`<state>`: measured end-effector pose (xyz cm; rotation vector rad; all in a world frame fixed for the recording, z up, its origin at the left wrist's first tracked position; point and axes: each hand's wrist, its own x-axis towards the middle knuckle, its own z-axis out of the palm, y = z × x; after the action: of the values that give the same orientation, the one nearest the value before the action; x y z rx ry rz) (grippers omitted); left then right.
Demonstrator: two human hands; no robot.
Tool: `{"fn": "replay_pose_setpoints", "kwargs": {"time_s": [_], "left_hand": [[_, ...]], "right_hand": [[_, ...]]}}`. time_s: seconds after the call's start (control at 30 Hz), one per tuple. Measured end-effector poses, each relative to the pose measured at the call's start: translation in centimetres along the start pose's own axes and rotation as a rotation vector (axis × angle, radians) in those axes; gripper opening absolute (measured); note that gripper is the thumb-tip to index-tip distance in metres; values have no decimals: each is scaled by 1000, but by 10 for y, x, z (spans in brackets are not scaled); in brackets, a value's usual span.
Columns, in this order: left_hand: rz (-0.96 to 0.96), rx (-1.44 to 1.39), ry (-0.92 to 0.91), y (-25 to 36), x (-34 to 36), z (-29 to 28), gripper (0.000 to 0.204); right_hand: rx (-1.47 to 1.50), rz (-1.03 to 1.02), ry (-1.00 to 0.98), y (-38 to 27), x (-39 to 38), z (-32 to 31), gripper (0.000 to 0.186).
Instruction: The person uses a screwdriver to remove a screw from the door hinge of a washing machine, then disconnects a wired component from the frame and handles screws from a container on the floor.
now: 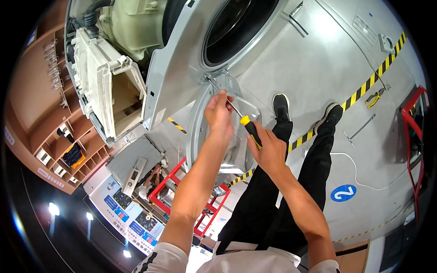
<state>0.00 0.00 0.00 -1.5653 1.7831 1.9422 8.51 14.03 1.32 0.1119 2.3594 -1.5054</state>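
Note:
A screwdriver [251, 129] with a yellow and black handle slants up to the left, its tip at the metal hinge [221, 77] of a front-loading washing machine's door. My right hand [269, 150] is closed round the handle. Farther up, the fingers of my left hand [219, 116] pinch the shaft near the hinge. The round door [195, 132], with its clear glass bowl, hangs open beneath my hands. Behind it stands the grey front panel [175, 68] with the dark drum opening [241, 27]. Whether the tip sits in a screw cannot be made out.
A white drawer housing [107, 91] is exposed at the machine's left. Pliers [374, 98], a T-shaped metal tool [359, 130] and a white cable [353, 169] lie on the floor at right. Red-framed carts [413, 102] stand at both sides; another person [148, 184] is at the lower left.

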Motion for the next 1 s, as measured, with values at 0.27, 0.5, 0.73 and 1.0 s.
{"fn": "replay_pose_setpoints", "kwargs": {"time_s": [0.27, 0.5, 0.73, 1.0], "left_hand": [[-91, -28, -59, 5, -21, 3, 26], [-110, -110, -77, 10, -11, -5, 21], [-146, -118, -39, 13, -16, 1, 20], [-189, -169, -181, 14, -9, -4, 23]], "right_hand": [[1925, 1242, -631, 21, 10, -3, 35], [850, 654, -83, -7, -3, 8, 56], [1274, 914, -236, -14, -2, 6, 31], [1045, 774, -184, -6, 12, 1, 38]]}}
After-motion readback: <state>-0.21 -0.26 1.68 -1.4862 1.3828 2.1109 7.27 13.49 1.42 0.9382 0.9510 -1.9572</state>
